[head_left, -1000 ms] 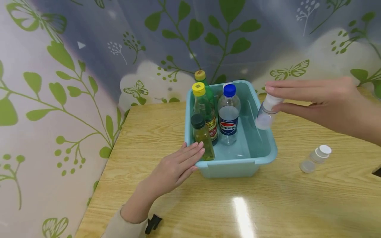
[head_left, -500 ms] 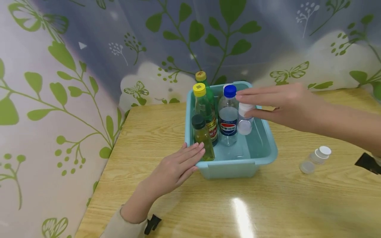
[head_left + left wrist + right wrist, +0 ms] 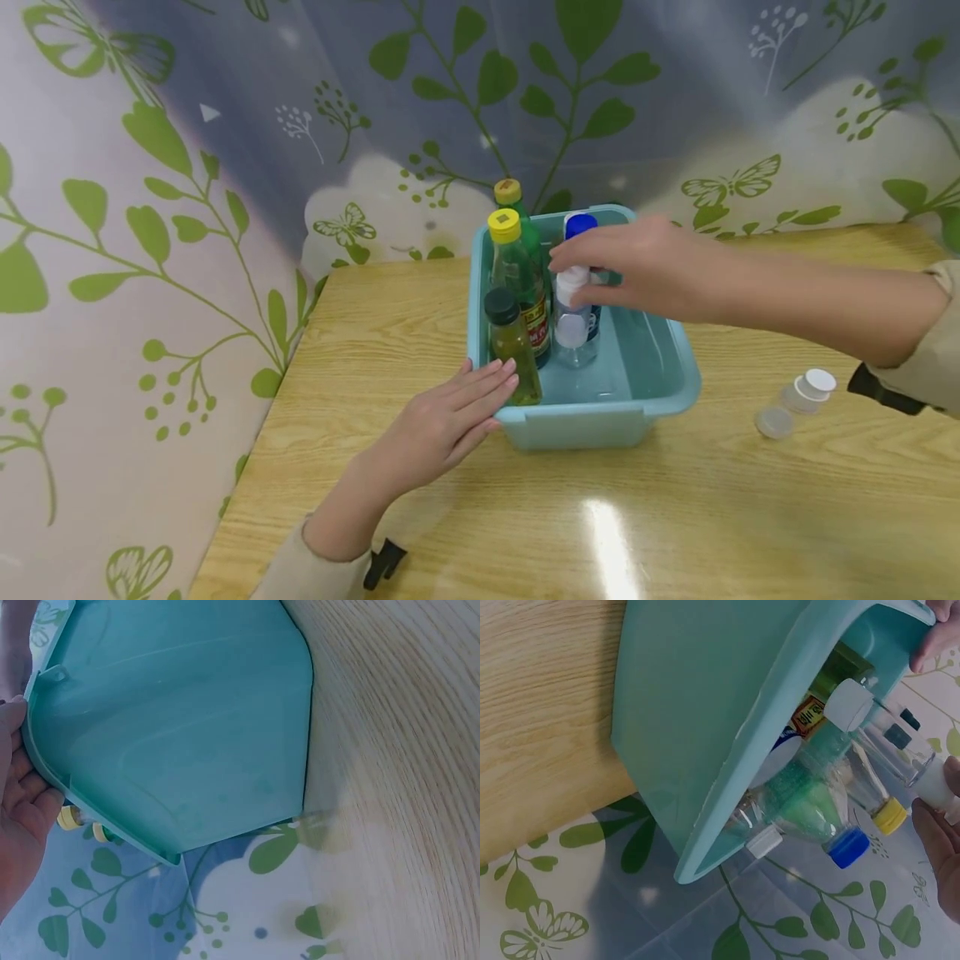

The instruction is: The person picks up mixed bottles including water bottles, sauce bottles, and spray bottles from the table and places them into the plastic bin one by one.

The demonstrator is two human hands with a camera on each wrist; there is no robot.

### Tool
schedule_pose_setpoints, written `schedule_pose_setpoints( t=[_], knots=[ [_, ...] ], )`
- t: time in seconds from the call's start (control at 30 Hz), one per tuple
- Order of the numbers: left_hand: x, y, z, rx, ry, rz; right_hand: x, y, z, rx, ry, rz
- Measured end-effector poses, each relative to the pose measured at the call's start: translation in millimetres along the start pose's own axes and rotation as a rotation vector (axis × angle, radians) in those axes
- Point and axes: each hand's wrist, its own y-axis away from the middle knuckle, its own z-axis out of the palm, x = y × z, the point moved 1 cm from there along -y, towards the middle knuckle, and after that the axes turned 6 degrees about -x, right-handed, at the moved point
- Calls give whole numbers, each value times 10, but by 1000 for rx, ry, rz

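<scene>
My right hand [image 3: 637,262] pinches a small clear bottle [image 3: 573,321] by its white top, above the inside of a light blue plastic bin [image 3: 577,425]. In the right wrist view this bottle [image 3: 892,742] hangs over the bin's opening, apart from the floor. Behind it stands a blue-capped bottle [image 3: 581,225], partly covered by the hand. My left hand [image 3: 442,425] rests on the bin's near left rim corner, fingers straight, close to a dark-capped bottle [image 3: 517,358] of yellowish liquid. Also in the bin are a yellow-capped green bottle [image 3: 510,258] and another green bottle [image 3: 509,193] behind.
A second small clear bottle [image 3: 798,400] with a white cap stands on the wooden table [image 3: 712,517], right of the bin. Behind the table hangs a leaf-patterned cloth [image 3: 420,108]. A further white cap [image 3: 765,841] shows inside the bin in the right wrist view.
My right hand has carried the small bottle leftward from the bin's right rim to in front of the blue-capped bottle. The left hand has stayed on the rim.
</scene>
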Motion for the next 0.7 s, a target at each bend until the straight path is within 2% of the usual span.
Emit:
schedule_pose_setpoints(
  t=[0.17,0.3,0.43,0.57,0.7],
  knots=[
    [4,-5,-2,-4,2,-1,12,-38,90,-169,-78,117],
    [5,-9,-11,-13,-5,-4,29,-74,184,-285,-144,168],
    [5,-11,-20,-16,-11,-4,71,-127,275,-369,-160,161],
    [8,-4,-20,-14,-8,-6,115,-181,359,-460,-133,152],
    [14,-4,-11,-8,-4,0,145,-208,444,-506,-91,123]
  ],
)
